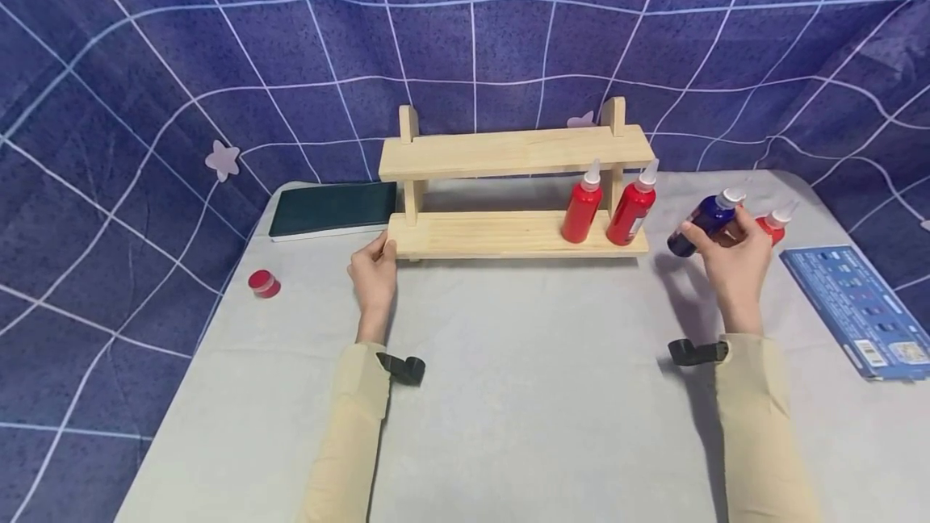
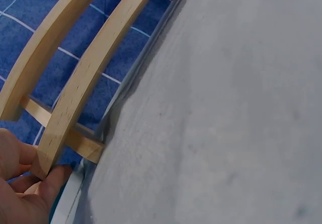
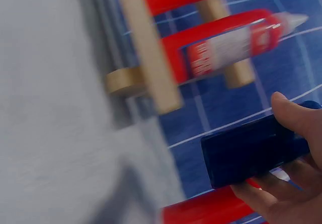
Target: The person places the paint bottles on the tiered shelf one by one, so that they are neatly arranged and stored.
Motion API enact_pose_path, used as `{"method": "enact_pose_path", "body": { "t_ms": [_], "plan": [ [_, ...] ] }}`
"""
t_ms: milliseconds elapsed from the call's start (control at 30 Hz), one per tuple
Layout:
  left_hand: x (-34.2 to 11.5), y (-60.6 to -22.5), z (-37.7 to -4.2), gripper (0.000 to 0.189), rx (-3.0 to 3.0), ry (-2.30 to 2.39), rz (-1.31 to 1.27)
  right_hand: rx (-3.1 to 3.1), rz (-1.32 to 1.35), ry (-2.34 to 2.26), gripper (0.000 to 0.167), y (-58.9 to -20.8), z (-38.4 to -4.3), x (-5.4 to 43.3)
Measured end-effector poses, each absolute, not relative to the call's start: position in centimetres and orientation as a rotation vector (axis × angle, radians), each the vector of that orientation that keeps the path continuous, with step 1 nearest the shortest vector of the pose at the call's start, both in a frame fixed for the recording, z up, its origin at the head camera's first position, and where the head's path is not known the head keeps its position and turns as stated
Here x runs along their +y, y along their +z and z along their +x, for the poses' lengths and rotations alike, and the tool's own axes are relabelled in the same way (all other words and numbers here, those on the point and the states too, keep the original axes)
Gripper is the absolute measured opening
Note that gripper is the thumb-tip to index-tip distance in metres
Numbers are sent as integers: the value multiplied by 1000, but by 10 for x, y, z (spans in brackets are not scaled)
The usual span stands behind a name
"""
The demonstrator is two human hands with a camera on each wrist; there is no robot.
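Note:
A two-tier wooden shelf (image 1: 501,234) stands at the back of the table. With thumb and fingers, my left hand (image 1: 374,271) pinches the left end of its lower board; the left wrist view shows the board's end (image 2: 48,156) between them. My right hand (image 1: 737,261) grips a dark blue squeeze bottle (image 1: 708,220) with a white cap, tilted and held off the table to the right of the shelf. Two red squeeze bottles, one (image 1: 581,212) left of the other (image 1: 632,212), stand on the lower board's right end. A third red bottle (image 1: 773,224) is partly hidden behind my right hand.
A dark green book (image 1: 334,208) lies left of the shelf. In front of it sits a small red-lidded jar (image 1: 264,283). At the right lies a flat blue printed box (image 1: 860,309). A blue gridded curtain (image 1: 501,39) hangs behind the white-covered table (image 1: 538,394).

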State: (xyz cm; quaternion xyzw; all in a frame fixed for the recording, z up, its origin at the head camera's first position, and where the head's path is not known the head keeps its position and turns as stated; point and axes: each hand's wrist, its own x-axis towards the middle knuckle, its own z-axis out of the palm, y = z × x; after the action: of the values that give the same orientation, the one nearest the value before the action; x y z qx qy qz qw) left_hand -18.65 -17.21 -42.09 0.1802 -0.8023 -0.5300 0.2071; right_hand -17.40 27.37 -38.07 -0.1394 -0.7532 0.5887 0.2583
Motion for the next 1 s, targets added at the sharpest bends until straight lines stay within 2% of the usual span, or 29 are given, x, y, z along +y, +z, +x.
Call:
{"method": "enact_pose_path", "body": {
  "t_ms": [433,1000],
  "plan": [
    [-174,-421,-188,31,-2238,-1475,523,-1861,-291,1758,41,-326,-145,257],
    [-175,-421,-188,31,-2235,-1496,512,-1798,131,1855,40,-295,-129,212]
  ]
}}
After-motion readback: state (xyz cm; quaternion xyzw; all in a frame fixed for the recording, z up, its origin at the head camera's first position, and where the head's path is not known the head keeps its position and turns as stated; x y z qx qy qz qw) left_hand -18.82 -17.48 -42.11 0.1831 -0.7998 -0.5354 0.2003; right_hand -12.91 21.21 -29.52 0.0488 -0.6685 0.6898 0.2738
